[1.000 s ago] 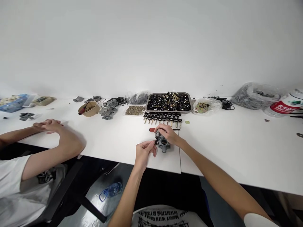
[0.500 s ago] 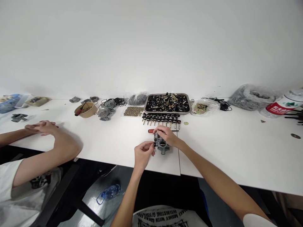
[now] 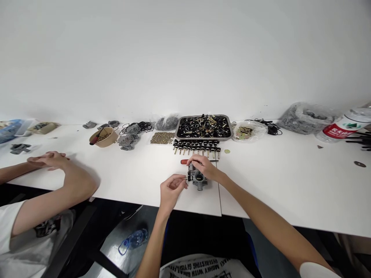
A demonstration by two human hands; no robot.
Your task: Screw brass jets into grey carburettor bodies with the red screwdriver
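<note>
One carburetor (image 3: 200, 185): down on the white table (image 3: 261, 185) near the front edge, round bore toward the camera, steadied from above.
Right hand (image 3: 203, 166): draped over the carburetor's top, fingers curled down, clamped on the body by the look of it.
Left hand (image 3: 170, 190): in from the side, thumb and forefinger nearly together at the thin stem (image 3: 186, 178) of a black fitting (image 3: 189, 178); pinched or merely brushing, cannot tell at this size; other fingers loosely bent.
Step in hand: delicate stuff, apparently turning or seating the fitting at the carburetor's side; in or out, too small to call.
Next move: seems to call for a firm hold from the right, small straight turns from the left, no tilting of the stem.
Red screwdriver (image 3: 184, 162): lying just behind the carburetor, handle to the left, partly hidden.
Row of parts (image 3: 197, 146): lined up farther back, brass ends forward, just before the heaped tray (image 3: 231, 129).
Co-worker's hands (image 3: 50, 159): clasped, well apart, off left.
</note>
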